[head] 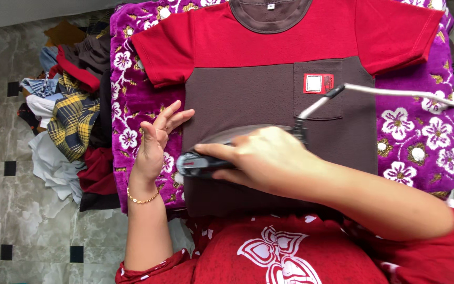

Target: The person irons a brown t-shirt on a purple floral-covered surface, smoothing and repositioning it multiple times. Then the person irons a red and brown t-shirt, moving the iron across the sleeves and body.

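right hand (269, 158) gripping iron (227, 152), red-brown shirt (269, 89)

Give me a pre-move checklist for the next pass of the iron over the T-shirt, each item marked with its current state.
1. Right hand grips the dark-handled clothes iron: ok.
2. Left hand is lifted off the red and brown T-shirt, away from the iron: ok.
3. Brown fabric ahead of the iron lies flat: ok.
4. Grey cord hangs above the shirt's chest pocket, not under the soleplate: ok.
5. Iron heat: cannot tell.
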